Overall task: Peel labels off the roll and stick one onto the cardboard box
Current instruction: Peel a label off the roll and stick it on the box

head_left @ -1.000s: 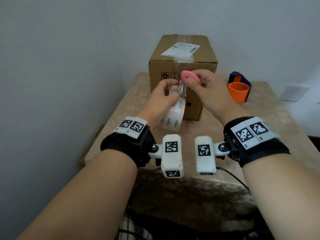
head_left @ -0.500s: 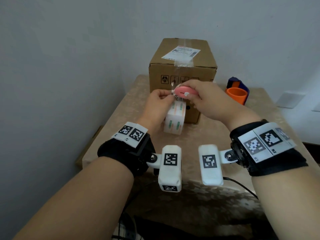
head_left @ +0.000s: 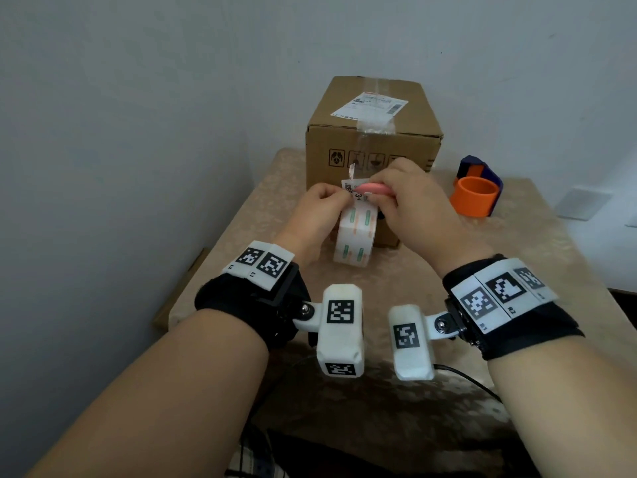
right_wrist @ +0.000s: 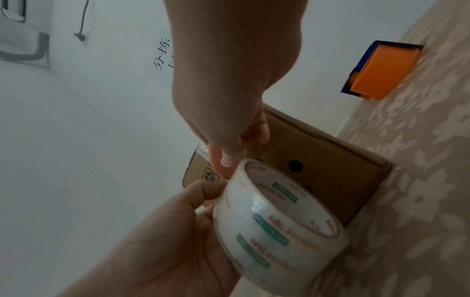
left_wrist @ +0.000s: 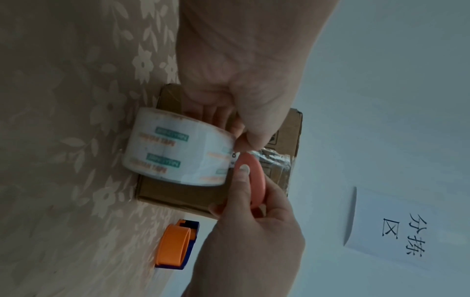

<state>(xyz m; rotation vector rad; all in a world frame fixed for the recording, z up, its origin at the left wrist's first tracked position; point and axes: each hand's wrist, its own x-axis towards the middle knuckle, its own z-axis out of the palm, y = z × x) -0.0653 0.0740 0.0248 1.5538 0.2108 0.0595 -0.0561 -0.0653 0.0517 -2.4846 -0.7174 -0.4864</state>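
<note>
A brown cardboard box (head_left: 374, 150) stands at the table's far side, with a shipping label on its top. In front of it my left hand (head_left: 329, 200) grips a white label roll (head_left: 355, 236) printed in green and orange, thumb on its upper edge. My right hand (head_left: 391, 193) pinches a flat pink oval tool (head_left: 374, 188) and lays it across the roll's top, by a small printed label (head_left: 358, 196). A thin loose strip (head_left: 351, 171) sticks up there. The left wrist view shows the roll (left_wrist: 178, 148) and the tool (left_wrist: 254, 176). The right wrist view shows the roll (right_wrist: 277, 227) in front of the box (right_wrist: 330, 160).
An orange and blue tape dispenser (head_left: 475, 194) sits on the table right of the box. The table (head_left: 517, 270) wears a beige floral cloth and stands against a pale wall on the left and behind. A black cable (head_left: 465, 377) runs near the front edge.
Both hands and the roll have dropped lower in front of the box. The pink tool has tipped from upright to flat across the roll's top edge.
</note>
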